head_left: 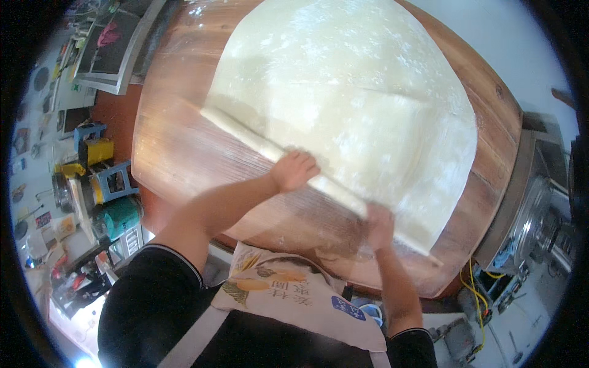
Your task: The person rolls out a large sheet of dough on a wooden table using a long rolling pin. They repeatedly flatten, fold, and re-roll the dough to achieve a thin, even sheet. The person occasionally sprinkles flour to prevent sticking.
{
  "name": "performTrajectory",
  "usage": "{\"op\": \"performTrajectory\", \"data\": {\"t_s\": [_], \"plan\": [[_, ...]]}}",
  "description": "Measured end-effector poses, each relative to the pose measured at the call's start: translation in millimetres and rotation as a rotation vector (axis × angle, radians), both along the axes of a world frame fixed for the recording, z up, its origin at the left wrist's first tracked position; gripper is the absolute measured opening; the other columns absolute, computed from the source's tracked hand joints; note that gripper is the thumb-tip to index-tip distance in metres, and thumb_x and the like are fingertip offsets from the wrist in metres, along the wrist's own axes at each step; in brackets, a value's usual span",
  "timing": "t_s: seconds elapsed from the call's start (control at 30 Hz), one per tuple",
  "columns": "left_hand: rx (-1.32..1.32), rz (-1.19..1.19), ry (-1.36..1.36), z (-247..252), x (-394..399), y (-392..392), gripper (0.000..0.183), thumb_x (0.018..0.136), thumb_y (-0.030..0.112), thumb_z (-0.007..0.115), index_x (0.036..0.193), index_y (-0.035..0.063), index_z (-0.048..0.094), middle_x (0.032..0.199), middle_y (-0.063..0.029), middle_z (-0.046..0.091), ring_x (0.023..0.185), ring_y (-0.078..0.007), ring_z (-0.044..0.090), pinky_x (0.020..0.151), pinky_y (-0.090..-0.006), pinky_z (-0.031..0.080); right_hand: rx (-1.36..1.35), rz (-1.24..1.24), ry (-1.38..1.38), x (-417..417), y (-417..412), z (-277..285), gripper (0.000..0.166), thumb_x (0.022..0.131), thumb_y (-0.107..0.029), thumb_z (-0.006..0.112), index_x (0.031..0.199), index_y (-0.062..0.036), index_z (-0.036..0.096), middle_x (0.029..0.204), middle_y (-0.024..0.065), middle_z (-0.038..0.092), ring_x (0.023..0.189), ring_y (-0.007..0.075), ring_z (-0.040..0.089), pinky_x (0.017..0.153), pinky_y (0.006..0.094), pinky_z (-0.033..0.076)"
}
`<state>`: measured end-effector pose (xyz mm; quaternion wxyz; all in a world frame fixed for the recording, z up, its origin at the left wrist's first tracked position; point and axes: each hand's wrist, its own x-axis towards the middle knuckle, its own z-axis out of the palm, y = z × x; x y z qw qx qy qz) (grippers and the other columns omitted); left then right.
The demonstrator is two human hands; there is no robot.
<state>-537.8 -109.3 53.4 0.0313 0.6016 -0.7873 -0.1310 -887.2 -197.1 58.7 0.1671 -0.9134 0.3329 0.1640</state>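
Note:
A large, thin sheet of floured dough (pixel 349 115) is spread over a wooden board (pixel 184 152). Along its near edge lies a long thin roll (pixel 244 133), dough wrapped around what looks like a rolling pin, running from the upper left to the lower right. A narrow tip of the pin sticks out at the lower right end. My left hand (pixel 295 171) rests on the roll near its middle, fingers curled over the top. My right hand (pixel 380 225), slightly blurred, lies on the roll further to the right. Whether either hand grips the roll or only presses it cannot be told.
Blue stools (pixel 115 179) and a teal container (pixel 118 216) stand left of the board. A metal-framed item (pixel 106 50) is at the upper left. Shiny metal equipment (pixel 536 221) stands close to the board's right side, with a yellow cable (pixel 478 294) below it.

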Motion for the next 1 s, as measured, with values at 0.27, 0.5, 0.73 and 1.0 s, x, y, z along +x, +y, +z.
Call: {"op": "performTrajectory", "data": {"t_s": [0.27,0.5,0.73,1.0], "plan": [[0.010,0.024,0.009,20,18,-26,0.062,0.083,0.053,0.063,0.128,0.0108,0.057,0.126,-0.0114,0.057,0.118,-0.0279,0.051,0.105,-0.0494,0.036,-0.345,-0.448,0.041,30,-61,28,0.052,0.090,-0.032,0.059,0.133,-0.0025,0.051,0.130,0.0225,0.054,0.119,0.0372,0.049,0.105,0.0531,0.030],[0.012,0.171,-0.085,18,77,-32,0.057,0.076,0.034,0.076,0.125,0.0097,0.057,0.126,-0.0129,0.056,0.118,-0.0312,0.050,0.103,-0.0455,0.037,-0.125,-0.276,-0.324,89,-10,32,0.061,0.082,-0.025,0.069,0.136,-0.0087,0.047,0.137,0.0125,0.050,0.124,0.0332,0.046,0.105,0.0488,0.033],[0.132,0.103,-0.113,19,74,5,0.050,0.068,0.029,0.080,0.110,0.0095,0.061,0.110,-0.0114,0.058,0.107,-0.0319,0.052,0.095,-0.0463,0.040,-0.156,-0.316,-0.196,83,35,20,0.044,0.084,-0.027,0.068,0.124,-0.0154,0.055,0.116,0.0085,0.055,0.114,0.0284,0.052,0.104,0.0512,0.036],[0.144,0.188,0.033,20,91,51,0.052,0.068,0.033,0.079,0.110,0.0095,0.060,0.113,-0.0114,0.057,0.110,-0.0325,0.052,0.097,-0.0463,0.040,-0.142,-0.356,-0.241,93,70,24,0.052,0.080,-0.032,0.072,0.125,-0.0145,0.053,0.123,0.0086,0.056,0.116,0.0259,0.052,0.103,0.0518,0.035]]}}
